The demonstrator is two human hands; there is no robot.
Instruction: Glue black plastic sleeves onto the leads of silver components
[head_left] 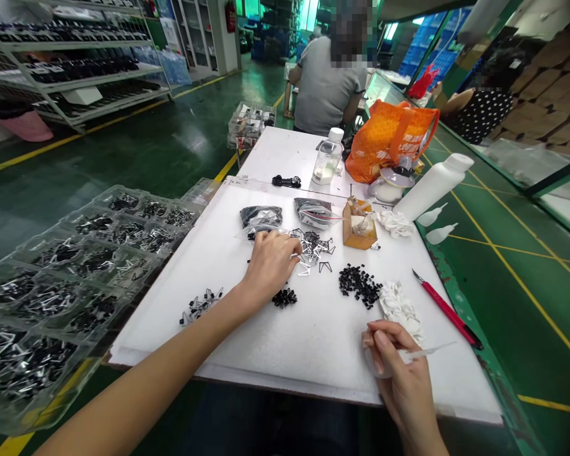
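My left hand (272, 261) reaches over the white tabletop, its fingers curled at the left edge of a pile of small black and silver V-shaped frames (313, 244). What its fingertips pinch, if anything, is hidden. Close to the front edge, my right hand (399, 364) is closed around a translucent dropper bottle (371, 361), whose thin tip points right. Small black parts (284, 297) lie just below my left hand, and another heap of black pieces (360, 283) is to the right. Nearer my left forearm sits a cluster of assembled clip-like pieces (202, 305).
Divided clear trays (76, 272) of parts line the left side. Two plastic bags (261, 217) of black parts, a wooden block (358, 227) with a small bottle, a tilted white bottle (434, 187), crumpled tissue (399, 307) and a red craft knife (446, 310) surround the hands. A person (330, 85) sits ahead.
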